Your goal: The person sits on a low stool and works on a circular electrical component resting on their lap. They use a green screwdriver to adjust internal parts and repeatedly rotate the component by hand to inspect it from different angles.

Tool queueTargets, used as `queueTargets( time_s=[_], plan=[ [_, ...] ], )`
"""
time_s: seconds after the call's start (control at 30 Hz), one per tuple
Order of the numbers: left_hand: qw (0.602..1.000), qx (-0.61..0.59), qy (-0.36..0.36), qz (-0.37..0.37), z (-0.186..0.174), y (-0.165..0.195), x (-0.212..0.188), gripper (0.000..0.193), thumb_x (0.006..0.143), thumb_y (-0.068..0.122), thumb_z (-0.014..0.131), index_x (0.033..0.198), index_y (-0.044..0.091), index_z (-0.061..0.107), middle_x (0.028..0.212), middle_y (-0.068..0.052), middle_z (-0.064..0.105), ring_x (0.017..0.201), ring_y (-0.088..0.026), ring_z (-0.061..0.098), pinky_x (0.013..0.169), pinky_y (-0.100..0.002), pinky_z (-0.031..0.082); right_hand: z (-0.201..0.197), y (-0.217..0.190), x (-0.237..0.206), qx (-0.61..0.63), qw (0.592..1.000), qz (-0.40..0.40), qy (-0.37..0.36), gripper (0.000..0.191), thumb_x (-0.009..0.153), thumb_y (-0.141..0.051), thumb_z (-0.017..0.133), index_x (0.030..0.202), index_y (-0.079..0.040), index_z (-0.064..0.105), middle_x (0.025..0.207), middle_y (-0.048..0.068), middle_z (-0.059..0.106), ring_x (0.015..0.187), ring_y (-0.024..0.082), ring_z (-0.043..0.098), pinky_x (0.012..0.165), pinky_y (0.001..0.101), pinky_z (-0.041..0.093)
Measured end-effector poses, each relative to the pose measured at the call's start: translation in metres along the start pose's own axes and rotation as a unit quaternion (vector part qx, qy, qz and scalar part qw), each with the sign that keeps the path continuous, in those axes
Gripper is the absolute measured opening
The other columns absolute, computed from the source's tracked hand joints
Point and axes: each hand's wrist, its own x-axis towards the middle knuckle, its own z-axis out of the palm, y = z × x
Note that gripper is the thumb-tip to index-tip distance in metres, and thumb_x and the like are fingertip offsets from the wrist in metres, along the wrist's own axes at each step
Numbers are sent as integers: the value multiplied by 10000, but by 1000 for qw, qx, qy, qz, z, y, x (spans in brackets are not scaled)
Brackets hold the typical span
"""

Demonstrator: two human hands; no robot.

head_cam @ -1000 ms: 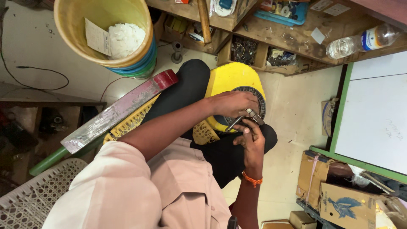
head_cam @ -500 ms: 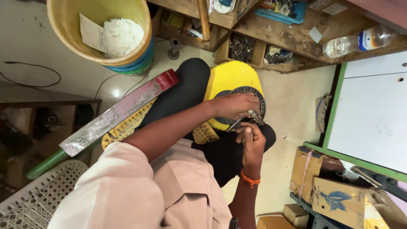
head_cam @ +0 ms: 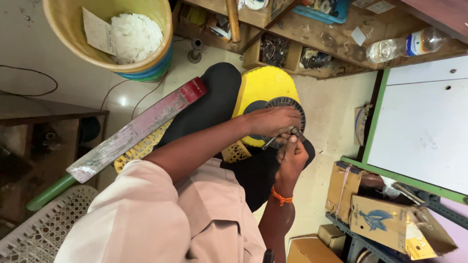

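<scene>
A yellow appliance (head_cam: 265, 87) with a dark round grille (head_cam: 292, 103) rests on my lap, over black trousers (head_cam: 214, 102). My left hand (head_cam: 273, 122) lies across the grille with its fingers curled around a thin grey metal tool (head_cam: 267, 143). Just below it, my right hand (head_cam: 292, 158), an orange thread at the wrist, pinches a small dark part (head_cam: 296, 134) against the grille's edge. The two hands touch at the fingertips.
A yellow bucket (head_cam: 73, 39) holding white scraps stands at upper left. A long metal bar with a red end (head_cam: 136, 129) leans across my left side. Wooden shelves (head_cam: 312, 44), a plastic bottle (head_cam: 404, 46), a white board (head_cam: 424, 126) and cardboard boxes (head_cam: 385, 214) surround me.
Both hands stay at the grille's edge with only small finger movement. The view has shifted slightly.
</scene>
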Motion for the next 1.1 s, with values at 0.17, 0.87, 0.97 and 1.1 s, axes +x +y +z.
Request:
queueTargets(
  time_s=[0.17,0.87,0.97,1.1],
  plan=[
    [1000,4,-4,12,-1,0,0,296,775,97,784,1050,58,681,1090,-92,634,1090,-313,613,970,-416,504,10,8,-11,-40,996,-78,31,172,1059,-176,638,1022,-11,668,695,-57,506,556,16,381,496,213,280],
    [992,117,-19,31,-10,8,-7,377,778,143,819,1138,124,709,1077,-66,623,1137,-315,580,998,-421,472,-16,19,-19,-231,962,-144,-27,104,1046,-55,655,1095,6,724,871,5,639,746,57,489,660,247,405],
    [991,120,-58,-32,-18,8,-10,388,794,84,809,1165,147,714,1103,-18,626,1118,-247,586,1003,-391,490,-16,20,-18,-219,964,-146,-35,100,1038,-31,649,1098,14,715,924,9,667,786,55,527,692,239,433],
    [993,100,-46,-46,-15,5,-9,399,776,74,820,1154,160,727,1081,-4,619,1071,-239,574,984,-377,500,-13,19,-19,-223,964,-140,-41,102,1040,-26,649,1098,20,718,933,26,692,805,61,555,718,237,454]
  ],
)
